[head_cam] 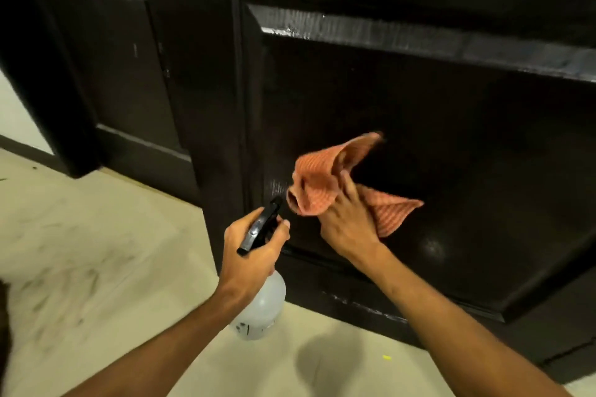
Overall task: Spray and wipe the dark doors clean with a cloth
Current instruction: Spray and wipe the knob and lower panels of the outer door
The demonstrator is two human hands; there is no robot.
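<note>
Right hand [346, 219] bunches the orange cloth [317, 184] in curled fingers and presses it against the lower panel of the dark door [451, 138], loose corners flapping to either side. The left hand [251, 251] grips the neck of the spray bottle [261, 309], a finger at the black trigger, nozzle aimed at the panel beside the cloth. Soft and limp, the cloth likely wipes best wadded in the palm; the translucent bottle looks light plastic, steadiest held high at its neck.
</note>
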